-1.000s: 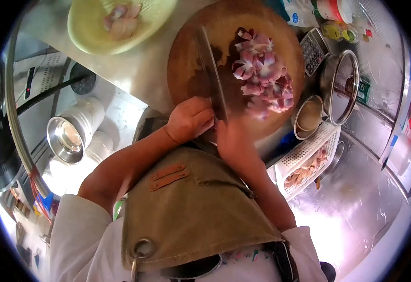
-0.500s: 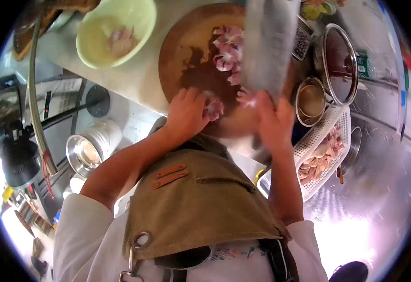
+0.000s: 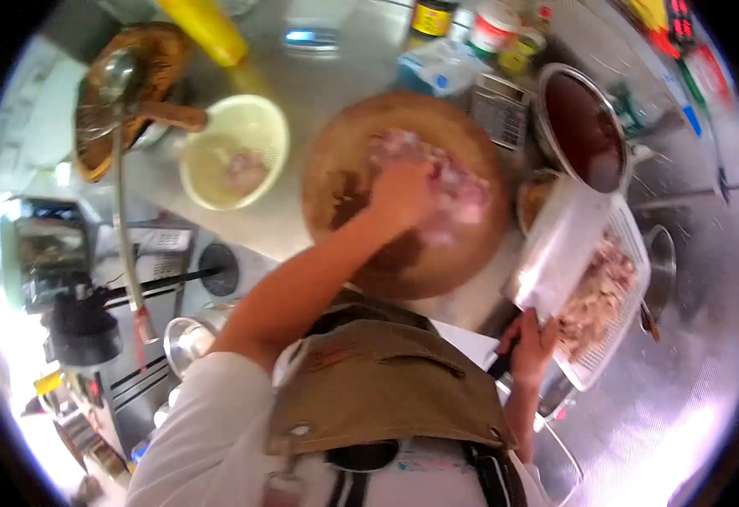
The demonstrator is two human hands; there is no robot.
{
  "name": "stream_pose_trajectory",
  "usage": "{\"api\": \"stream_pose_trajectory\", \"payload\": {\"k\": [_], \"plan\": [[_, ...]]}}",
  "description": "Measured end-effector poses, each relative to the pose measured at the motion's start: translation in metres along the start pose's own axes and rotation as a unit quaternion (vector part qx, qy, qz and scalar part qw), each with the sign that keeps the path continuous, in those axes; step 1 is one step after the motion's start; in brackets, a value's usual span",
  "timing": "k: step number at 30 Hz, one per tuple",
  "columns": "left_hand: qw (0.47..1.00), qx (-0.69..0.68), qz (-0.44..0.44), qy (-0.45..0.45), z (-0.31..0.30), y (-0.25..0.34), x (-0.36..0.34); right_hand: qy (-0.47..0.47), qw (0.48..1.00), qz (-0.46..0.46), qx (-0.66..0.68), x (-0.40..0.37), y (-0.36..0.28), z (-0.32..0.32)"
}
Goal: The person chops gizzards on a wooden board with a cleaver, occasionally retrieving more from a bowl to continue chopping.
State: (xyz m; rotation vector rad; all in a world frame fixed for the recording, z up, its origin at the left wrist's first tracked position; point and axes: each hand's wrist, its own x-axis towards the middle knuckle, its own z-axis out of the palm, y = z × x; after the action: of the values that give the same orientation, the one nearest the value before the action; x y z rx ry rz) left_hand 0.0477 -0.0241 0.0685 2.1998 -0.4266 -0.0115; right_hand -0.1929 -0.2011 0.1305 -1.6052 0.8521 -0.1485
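Observation:
My left hand (image 3: 403, 193) reaches over a round wooden chopping board (image 3: 335, 148) and is down among chopped pieces of raw meat (image 3: 464, 193). Blur hides how its fingers are set. To the right, off the board, my right hand (image 3: 535, 342) is wrapped around the dark handle of a cleaver (image 3: 559, 241). The broad blade points away from me and overlaps a white perforated basket (image 3: 631, 291) of raw meat strips (image 3: 597, 304). A pale yellow-green bowl (image 3: 275, 122) left of the board holds a few pieces of meat (image 3: 244, 171).
Behind the board's right side lie a calculator (image 3: 499, 111) and a pot of dark red liquid (image 3: 580, 127). Bottles and jars (image 3: 494, 25) stand at the back. A ladle (image 3: 124, 76) rests by a brown wooden vessel (image 3: 154, 51) at the left.
My left hand has moved forward and right onto the chopped meat. My right hand has carried the cleaver off the board to the right, beside the basket. The view has shifted.

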Motion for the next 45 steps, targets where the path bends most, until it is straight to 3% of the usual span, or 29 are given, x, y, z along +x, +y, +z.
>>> {"api": "stream_pose_trajectory", "payload": {"k": [2, 3, 5, 7, 8, 10, 11, 13, 17, 20, 22, 23, 24, 25, 28, 29, 31, 32, 33, 35, 37, 38, 39, 40, 41, 42, 44, 45], "plan": [[0.987, 0.013, 0.095, 0.127, 0.013, -0.049, 0.0, 0.005, 1.0, -0.016, 0.006, -0.004, 0.003, 0.001], [0.995, 0.012, 0.042, 0.088, -0.038, -0.025, -0.008, -0.009, 1.0, -0.026, -0.002, -0.004, 0.011, -0.003], [0.983, 0.092, -0.101, 0.12, -0.074, -0.07, -0.005, -0.009, 0.999, -0.033, -0.012, -0.01, 0.007, 0.003], [0.942, 0.207, -0.093, 0.246, -0.115, -0.159, 0.001, -0.008, 1.0, -0.013, -0.015, -0.015, -0.001, 0.009], [0.935, 0.255, -0.098, 0.226, -0.139, -0.21, -0.002, -0.017, 1.0, -0.011, -0.019, -0.017, -0.003, 0.011], [0.955, 0.199, -0.217, 0.033, -0.17, -0.359, -0.001, -0.029, 0.999, -0.007, -0.028, -0.02, -0.006, 0.017], [0.924, 0.286, -0.252, 0.024, -0.181, -0.352, 0.0, -0.036, 0.999, 0.01, -0.015, -0.021, -0.004, 0.021], [0.91, 0.305, -0.28, -0.027, -0.188, -0.354, 0.005, -0.049, 0.999, 0.009, -0.02, -0.022, -0.003, 0.029], [0.933, 0.208, -0.276, -0.098, -0.195, -0.351, 0.0, -0.07, 0.996, 0.017, -0.059, -0.025, -0.017, 0.047], [0.962, 0.08, -0.249, -0.076, -0.199, -0.349, -0.007, -0.096, 0.994, 0.008, -0.058, -0.027, -0.022, 0.053], [0.981, 0.057, -0.185, -0.003, -0.197, -0.343, -0.007, -0.103, 0.992, 0.01, -0.068, -0.027, -0.02, 0.051], [0.981, 0.066, -0.177, 0.048, -0.202, -0.301, -0.013, -0.103, 0.992, 0.023, -0.066, -0.027, -0.014, 0.049], [0.97, 0.204, -0.087, 0.104, -0.207, -0.268, -0.023, -0.107, 0.989, 0.075, -0.074, -0.026, -0.017, 0.049], [0.956, 0.278, 0.008, 0.089, -0.208, -0.298, -0.026, -0.131, 0.984, 0.039, -0.111, -0.026, -0.016, 0.049], [0.99, 0.018, -0.139, 0.023, -0.185, -0.177, -0.018, -0.185, 0.963, -0.057, -0.187, -0.016, -0.014, 0.046], [0.964, -0.242, -0.111, 0.001, -0.163, -0.169, -0.021, -0.187, 0.964, -0.066, -0.176, -0.014, -0.019, 0.046], [0.948, -0.293, -0.118, -0.042, -0.121, -0.1, -0.03, -0.18, 0.97, -0.064, -0.151, -0.012, -0.029, 0.041], [0.957, -0.262, -0.11, -0.05, -0.097, -0.107, -0.04, -0.175, 0.973, -0.063, -0.139, -0.013, -0.032, 0.042], [0.923, -0.368, -0.054, -0.094, -0.068, -0.122, -0.053, -0.162, 0.976, -0.083, -0.116, -0.015, -0.029, 0.044], [0.92, -0.32, -0.171, -0.145, -0.03, -0.079, -0.071, -0.164, 0.976, -0.056, -0.134, -0.009, -0.019, 0.046], [0.919, -0.277, -0.242, -0.138, 0.006, -0.096, -0.087, -0.137, 0.966, -0.132, -0.176, -0.002, -0.005, 0.045], [0.941, -0.279, -0.182, -0.064, 0.036, -0.142, -0.103, -0.147, 0.956, -0.173, -0.188, 0.006, 0.004, 0.053], [0.946, -0.248, -0.208, -0.03, 0.029, -0.115, -0.105, -0.181, 0.949, -0.137, -0.219, 0.012, 0.0, 0.06], [0.99, -0.09, -0.109, -0.024, 0.022, -0.124, -0.108, -0.216, 0.938, -0.104, -0.252, 0.017, -0.003, 0.067], [0.998, -0.016, -0.059, 0.021, 0.005, -0.098, -0.106, -0.251, 0.922, -0.072, -0.286, 0.023, -0.007, 0.072], [0.998, 0.05, -0.026, 0.039, -0.002, -0.103, -0.111, -0.228, 0.919, -0.16, -0.278, 0.028, 0.006, 0.081], [0.986, 0.012, -0.163, -0.014, -0.022, -0.087, -0.115, -0.251, 0.912, -0.166, -0.28, 0.035, 0.0, 0.102], [0.992, 0.011, -0.125, -0.007, -0.028, -0.09, -0.117, -0.262, 0.908, -0.178, -0.273, 0.036, -0.001, 0.115]]}}
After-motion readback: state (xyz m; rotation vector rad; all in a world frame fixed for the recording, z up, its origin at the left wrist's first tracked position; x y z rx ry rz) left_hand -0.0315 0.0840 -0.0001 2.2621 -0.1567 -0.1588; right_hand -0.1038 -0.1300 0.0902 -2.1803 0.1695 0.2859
